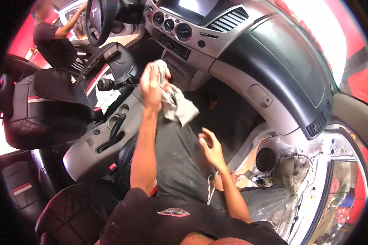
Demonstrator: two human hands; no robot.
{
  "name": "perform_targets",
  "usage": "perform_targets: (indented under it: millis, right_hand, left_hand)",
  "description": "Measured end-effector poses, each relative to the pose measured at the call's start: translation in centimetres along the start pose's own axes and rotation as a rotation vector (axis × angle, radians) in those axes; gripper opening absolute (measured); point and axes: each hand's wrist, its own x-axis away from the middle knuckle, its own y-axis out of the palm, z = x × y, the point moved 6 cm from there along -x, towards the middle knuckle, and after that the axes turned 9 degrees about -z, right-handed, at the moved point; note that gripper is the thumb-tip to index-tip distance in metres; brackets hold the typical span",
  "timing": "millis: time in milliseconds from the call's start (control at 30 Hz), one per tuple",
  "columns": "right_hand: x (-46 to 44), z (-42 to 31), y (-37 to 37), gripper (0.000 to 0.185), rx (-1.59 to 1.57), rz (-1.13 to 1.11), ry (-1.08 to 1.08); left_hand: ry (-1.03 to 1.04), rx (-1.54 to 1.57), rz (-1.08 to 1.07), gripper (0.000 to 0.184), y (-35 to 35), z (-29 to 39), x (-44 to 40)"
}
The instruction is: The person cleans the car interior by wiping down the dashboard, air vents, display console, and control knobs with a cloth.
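My left hand [152,90] is closed around a crumpled pale cloth [180,107], part of which hangs below the fingers. It is raised beside the centre console [84,157], close to the lower dashboard. My right hand [212,150] hovers above my right leg, fingers apart and nothing in them. Left of the cloth stands the gear lever [106,84], with white paper or fabric [106,98] lying beside it. The handbrake lever [117,125] sits on the console.
A dashboard [274,49] with a glovebox latch [267,99] spans the front. At right is an open door with its inner panel off and wires showing [302,157]. Across the cabin, another person [55,38] reaches near the steering wheel [97,20]. A black seat [49,108] stands left.
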Motion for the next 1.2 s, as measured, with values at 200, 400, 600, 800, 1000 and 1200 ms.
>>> perform_targets:
  millis: [200, 400, 600, 800, 1000, 1200]
  right_hand:
    - [6.2, 3.1, -4.0, 0.024, 0.028, 0.040, 0.169]
    - [10.6, 8.9, -6.8, 0.024, 0.110, 0.114, 0.314]
    - [11.2, 10.7, -6.6, 0.023, 0.144, 0.096, 0.419]
    - [10.9, 11.1, -6.3, 0.022, 0.194, 0.080, 0.447]
    - [10.5, 10.6, -6.2, 0.023, 0.236, 0.072, 0.416]
    - [10.6, 10.3, -6.0, 0.023, 0.190, 0.075, 0.422]
  left_hand:
    - [0.025, -0.224, 0.045, 0.017, -6.0, 1.3, -11.7]
    - [0.117, -0.598, 0.095, 0.022, -9.4, 2.6, -21.7]
    - [0.455, -0.991, 0.021, 0.021, -7.7, 4.7, -24.4]
    - [0.655, -1.209, -0.078, 0.019, -6.2, 5.4, -23.3]
    - [0.786, -1.395, -0.037, 0.015, -5.7, 5.1, -22.4]
    - [0.500, -1.488, 0.038, 0.024, -4.9, 3.6, -20.9]
